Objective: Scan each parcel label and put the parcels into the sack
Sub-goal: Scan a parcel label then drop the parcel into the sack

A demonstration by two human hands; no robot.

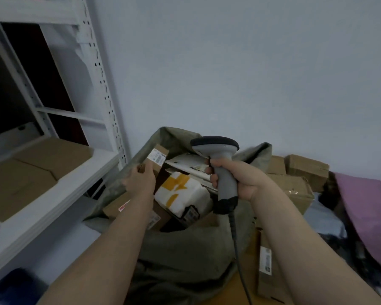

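Note:
An open grey-green sack (185,256) stands on the floor against the wall. Several parcels lie inside it, among them a white and yellow bag (180,190) and a white flat mailer (189,165). My left hand (141,179) grips a small brown cardboard parcel (160,156) with a white barcode label, held over the sack's left rim. My right hand (240,179) holds a grey handheld scanner (220,164) by its handle, head up, above the sack's mouth. Its cable hangs down in front of the sack.
A white metal shelf (59,190) at left carries flat brown boxes (37,168). More cardboard parcels (295,179) are piled to the right of the sack, one labelled box (265,260) under my right forearm. A pink cloth (370,212) lies far right.

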